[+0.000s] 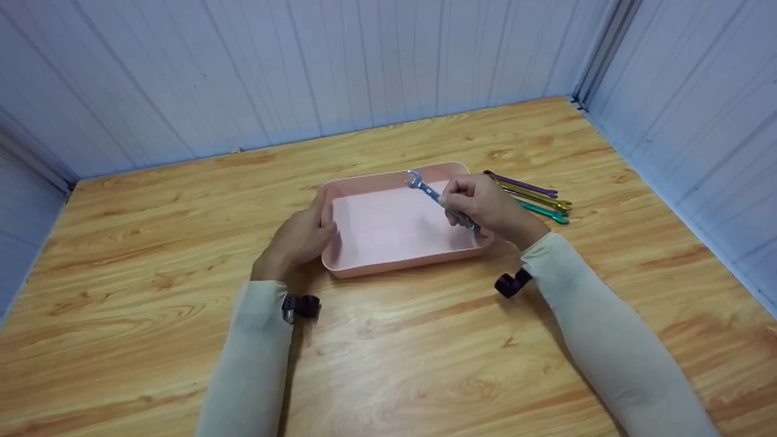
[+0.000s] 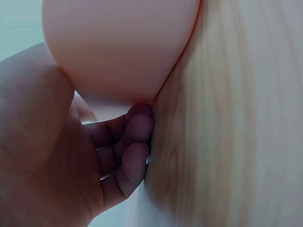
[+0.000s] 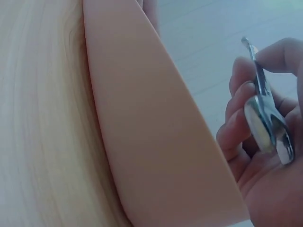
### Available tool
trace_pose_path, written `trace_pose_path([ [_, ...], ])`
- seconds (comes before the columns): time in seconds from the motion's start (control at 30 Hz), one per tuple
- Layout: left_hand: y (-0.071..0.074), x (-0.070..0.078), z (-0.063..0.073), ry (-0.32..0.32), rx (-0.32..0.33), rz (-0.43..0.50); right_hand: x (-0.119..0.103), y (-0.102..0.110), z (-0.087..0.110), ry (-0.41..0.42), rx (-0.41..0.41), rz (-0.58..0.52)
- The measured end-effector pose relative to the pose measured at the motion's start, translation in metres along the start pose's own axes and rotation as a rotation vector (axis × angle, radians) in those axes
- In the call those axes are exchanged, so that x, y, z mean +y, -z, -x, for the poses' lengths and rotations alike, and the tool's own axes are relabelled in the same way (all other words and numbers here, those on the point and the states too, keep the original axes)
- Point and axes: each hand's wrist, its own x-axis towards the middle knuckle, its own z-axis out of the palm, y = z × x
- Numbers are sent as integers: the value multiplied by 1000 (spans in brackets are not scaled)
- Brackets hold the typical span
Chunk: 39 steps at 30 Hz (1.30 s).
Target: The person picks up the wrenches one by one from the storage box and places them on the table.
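A pink rectangular tray lies on the wooden table. My left hand holds its left end, thumb over the rim and fingers outside. In the left wrist view, the curled fingers sit low against the tray's outer wall, close to the tabletop. Above the tray's right part, my right hand grips a silver wrench, whose open-ended head points up and left. The right wrist view shows the wrench between thumb and fingers, its other end towards the palm, beyond the tray wall.
Right of the tray, partly behind my right hand, lie a purple wrench, a gold wrench and a green wrench. White panel walls stand behind and at both sides of the table. Each wrist carries a small black camera.
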Motion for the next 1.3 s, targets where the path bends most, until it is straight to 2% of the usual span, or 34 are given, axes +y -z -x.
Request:
trace_pose_path([
  [0.1, -1, -3, 0, 0, 1, 5, -1, 5, 2, 4, -17, -14],
  [0.2, 0, -4, 1, -26, 8, -5, -3, 14, 5, 10, -23, -20],
  [0.37, 1, -4, 1, -57, 24, -27, -5, 31, 12, 10, -24, 14],
  [0.63, -1, -1, 0, -11, 17, -15, -4, 50, 16, -47, 22, 60],
  [1.0, -1, -2, -1, 13, 14, -24, 3, 64, 19, -97, 50, 60],
  [1.2, 0, -2, -1, -6, 0, -28, 9, 71, 21, -69, 66, 50],
  [1.3, 0, -1, 1, -23, 3, -12, 11, 74, 22, -85, 92, 64],
])
